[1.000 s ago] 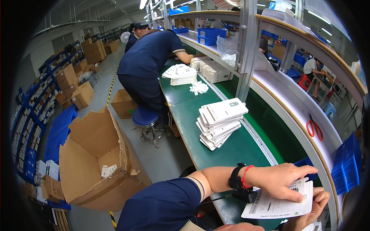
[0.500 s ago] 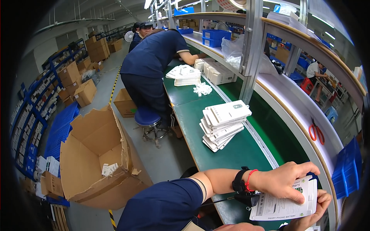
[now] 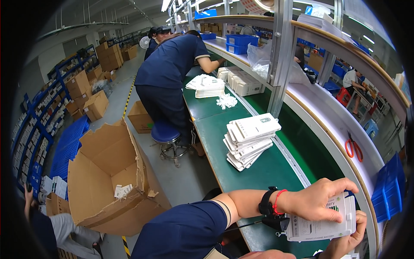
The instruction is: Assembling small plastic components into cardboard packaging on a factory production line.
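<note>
At the lower right, a flat white phone battery box (image 3: 319,231) with green and grey print is held between my two hands above the green bench. My left hand (image 3: 317,202), with a black band and a red bracelet at its wrist, lies over the box's upper face, thumb pressed on the front. The fingers of my right hand (image 3: 351,236) close round the box's right side and lower corner. Farther off on the bench stands an uneven stack of similar white boxes (image 3: 251,137), apart from both hands.
Beyond the stack lie small white pieces (image 3: 226,101) and more white boxes (image 3: 209,86), where a co-worker (image 3: 168,60) bends over the bench. A large open carton (image 3: 108,146) stands to the left. Red-handled scissors (image 3: 353,146) and a blue bin (image 3: 388,187) are at the right.
The box has tilted, and its lower edge has risen slightly in my hands. Another person has come into view at the lower left. The bending co-worker's arm has shifted.
</note>
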